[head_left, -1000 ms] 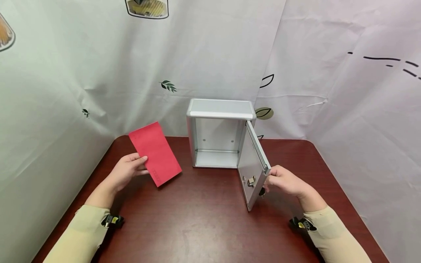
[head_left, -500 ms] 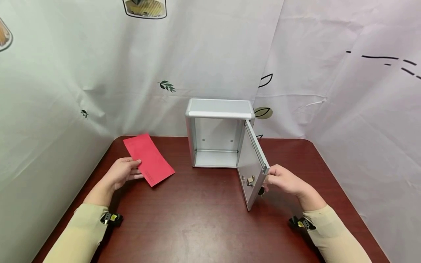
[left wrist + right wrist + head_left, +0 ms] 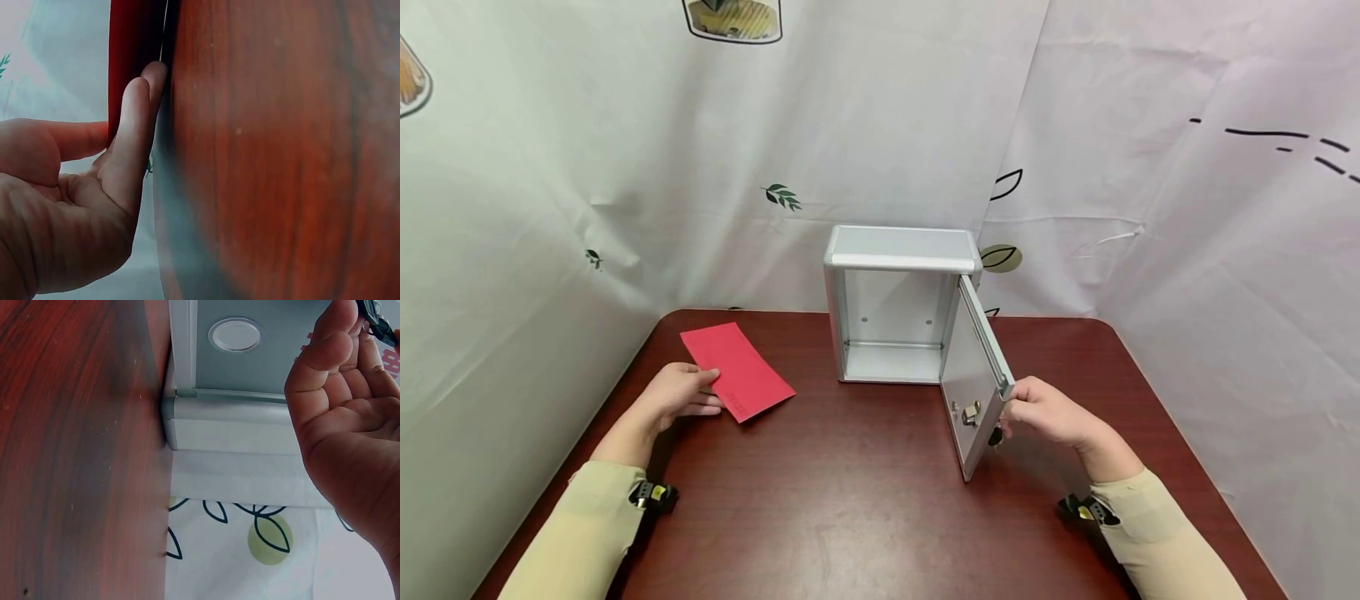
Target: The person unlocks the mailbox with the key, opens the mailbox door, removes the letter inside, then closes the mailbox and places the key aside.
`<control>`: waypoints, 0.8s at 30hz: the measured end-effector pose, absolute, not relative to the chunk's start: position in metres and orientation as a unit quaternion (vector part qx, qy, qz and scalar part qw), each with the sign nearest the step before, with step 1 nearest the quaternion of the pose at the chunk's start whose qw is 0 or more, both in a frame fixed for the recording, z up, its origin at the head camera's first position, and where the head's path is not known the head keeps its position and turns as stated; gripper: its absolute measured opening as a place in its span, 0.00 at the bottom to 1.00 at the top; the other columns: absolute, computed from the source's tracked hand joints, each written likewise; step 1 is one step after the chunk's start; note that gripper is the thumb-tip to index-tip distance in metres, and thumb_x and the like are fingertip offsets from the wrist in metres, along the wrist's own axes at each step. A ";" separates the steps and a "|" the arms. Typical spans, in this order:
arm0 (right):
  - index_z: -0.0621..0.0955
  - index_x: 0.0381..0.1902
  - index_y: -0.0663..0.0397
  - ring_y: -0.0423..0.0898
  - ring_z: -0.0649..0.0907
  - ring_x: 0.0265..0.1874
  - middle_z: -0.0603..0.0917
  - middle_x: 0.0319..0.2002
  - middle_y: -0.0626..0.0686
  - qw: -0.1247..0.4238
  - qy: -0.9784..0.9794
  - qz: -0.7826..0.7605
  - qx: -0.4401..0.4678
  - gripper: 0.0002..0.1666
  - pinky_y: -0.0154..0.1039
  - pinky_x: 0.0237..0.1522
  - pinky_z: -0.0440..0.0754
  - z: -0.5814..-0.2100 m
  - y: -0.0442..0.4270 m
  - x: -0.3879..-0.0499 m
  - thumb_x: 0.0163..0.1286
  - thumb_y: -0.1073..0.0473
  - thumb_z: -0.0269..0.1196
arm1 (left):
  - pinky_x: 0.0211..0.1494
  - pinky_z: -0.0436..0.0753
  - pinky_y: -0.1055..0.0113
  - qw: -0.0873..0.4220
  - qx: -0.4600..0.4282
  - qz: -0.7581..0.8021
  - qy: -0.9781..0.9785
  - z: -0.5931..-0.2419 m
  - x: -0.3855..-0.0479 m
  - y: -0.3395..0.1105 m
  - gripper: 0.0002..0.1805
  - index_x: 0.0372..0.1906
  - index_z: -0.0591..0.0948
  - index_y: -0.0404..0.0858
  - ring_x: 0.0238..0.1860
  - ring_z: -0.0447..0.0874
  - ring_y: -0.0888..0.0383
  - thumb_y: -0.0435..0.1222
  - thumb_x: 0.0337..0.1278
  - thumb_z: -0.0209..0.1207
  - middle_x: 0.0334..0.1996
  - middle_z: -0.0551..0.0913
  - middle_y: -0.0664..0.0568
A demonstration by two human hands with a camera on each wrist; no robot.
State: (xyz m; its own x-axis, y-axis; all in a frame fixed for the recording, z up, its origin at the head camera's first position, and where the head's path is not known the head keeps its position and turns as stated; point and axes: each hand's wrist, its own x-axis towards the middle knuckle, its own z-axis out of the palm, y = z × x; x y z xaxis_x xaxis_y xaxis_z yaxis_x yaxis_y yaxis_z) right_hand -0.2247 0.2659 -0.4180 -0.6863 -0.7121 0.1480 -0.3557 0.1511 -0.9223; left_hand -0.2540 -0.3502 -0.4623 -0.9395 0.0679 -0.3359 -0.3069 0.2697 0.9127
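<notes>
In the head view, my left hand pinches a red envelope by its left edge, low over the table's left side. The thumb lies on top and fingers extend beneath; I cannot tell whether the envelope touches the tabletop. A silver metal letter box stands at the back middle, its inside bare. Its door is swung out to the right, with a lock cam on the inner face. Behind that door my right hand has curled fingers at a black-headed key; the fingertips are partly hidden.
The dark red wooden table has rounded back corners. White printed sheeting hangs close behind and along both sides. A round disc and red lettering mark the door's outer face in the right wrist view.
My left hand has lowered the red envelope toward the table and slightly left, so that it lies flatter. The right hand and the door have stayed put.
</notes>
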 end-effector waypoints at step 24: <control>0.82 0.24 0.70 0.39 0.82 0.25 0.84 0.22 0.49 0.143 0.762 -0.522 -0.356 0.13 0.46 0.30 0.86 -0.418 0.266 -0.224 0.65 0.76 0.54 | 0.33 0.93 0.61 0.160 -0.110 0.505 0.841 -0.458 -0.253 -0.349 0.20 0.47 0.79 0.21 0.24 0.91 0.57 0.39 0.88 0.57 0.25 0.88 0.46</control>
State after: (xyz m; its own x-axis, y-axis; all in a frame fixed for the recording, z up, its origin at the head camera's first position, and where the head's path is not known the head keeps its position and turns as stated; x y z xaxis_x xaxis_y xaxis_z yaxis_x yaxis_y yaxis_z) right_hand -0.2235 0.2664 -0.4175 -0.7048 -0.6926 0.1537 -0.3932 0.2011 -0.8972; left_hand -0.2530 -0.3491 -0.4579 -0.9249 -0.0236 -0.3794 -0.3459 0.4658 0.8145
